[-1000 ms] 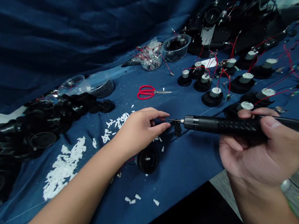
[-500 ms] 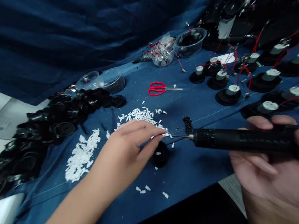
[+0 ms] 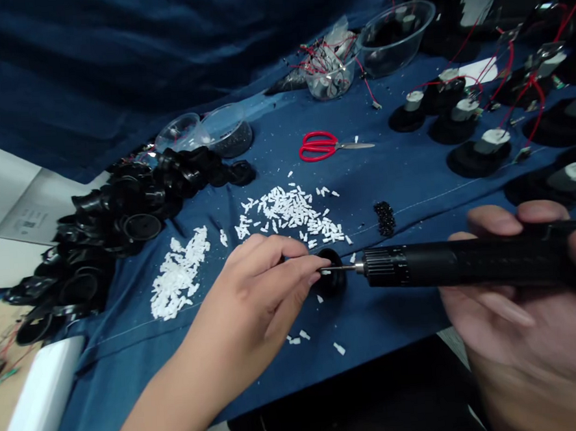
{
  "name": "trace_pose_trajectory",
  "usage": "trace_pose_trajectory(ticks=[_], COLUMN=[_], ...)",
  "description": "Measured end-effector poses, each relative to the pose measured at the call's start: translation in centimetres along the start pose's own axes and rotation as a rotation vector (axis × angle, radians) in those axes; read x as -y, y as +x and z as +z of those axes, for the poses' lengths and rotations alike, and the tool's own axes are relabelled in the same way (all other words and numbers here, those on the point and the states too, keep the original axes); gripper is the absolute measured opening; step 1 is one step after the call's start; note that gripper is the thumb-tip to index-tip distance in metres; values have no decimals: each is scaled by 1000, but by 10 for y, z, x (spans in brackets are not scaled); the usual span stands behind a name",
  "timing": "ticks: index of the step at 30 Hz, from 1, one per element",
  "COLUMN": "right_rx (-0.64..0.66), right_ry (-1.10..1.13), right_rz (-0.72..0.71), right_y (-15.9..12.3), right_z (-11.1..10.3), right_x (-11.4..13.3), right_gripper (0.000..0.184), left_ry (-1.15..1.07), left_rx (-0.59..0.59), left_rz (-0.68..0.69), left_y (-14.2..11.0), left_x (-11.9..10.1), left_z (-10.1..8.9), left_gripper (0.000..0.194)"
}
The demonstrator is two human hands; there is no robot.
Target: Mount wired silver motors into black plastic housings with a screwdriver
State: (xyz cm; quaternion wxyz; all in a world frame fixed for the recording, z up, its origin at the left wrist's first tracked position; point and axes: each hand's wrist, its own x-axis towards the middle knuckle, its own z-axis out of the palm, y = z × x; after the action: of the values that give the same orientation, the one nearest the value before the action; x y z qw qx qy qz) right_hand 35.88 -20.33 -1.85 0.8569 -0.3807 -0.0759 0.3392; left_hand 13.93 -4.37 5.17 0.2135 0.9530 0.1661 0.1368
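Hands apart, left hand (image 3: 258, 298) touching a black disc (image 3: 335, 284), right hand (image 3: 528, 311) gripping an electric screwdriver (image 3: 466, 262) beside it.

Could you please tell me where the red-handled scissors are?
In the head view, the red-handled scissors lie on the blue cloth, just above the pile of white pieces.

Black electric screwdriver (image 3: 466, 263) points level at black disc (image 3: 335, 281).

Black electric screwdriver (image 3: 466, 263) in right hand (image 3: 524, 331)
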Motion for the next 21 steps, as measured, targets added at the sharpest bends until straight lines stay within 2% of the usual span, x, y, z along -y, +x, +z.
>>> trace_pose_trajectory(ticks=[11,21], right_rx=[73,-13], right_ry=[-3,-33], right_rz=[-8,-4], right_y=[3,5], right_z=[-3,9], right_x=[0,2], right_gripper=[26,25], left_ry=[-59,20], left_rx=[-21,-38], left_rz=[-44,-49], left_y=[-6,-7], left_x=[-2,-5], left_z=[6,9], left_gripper=[31,35])
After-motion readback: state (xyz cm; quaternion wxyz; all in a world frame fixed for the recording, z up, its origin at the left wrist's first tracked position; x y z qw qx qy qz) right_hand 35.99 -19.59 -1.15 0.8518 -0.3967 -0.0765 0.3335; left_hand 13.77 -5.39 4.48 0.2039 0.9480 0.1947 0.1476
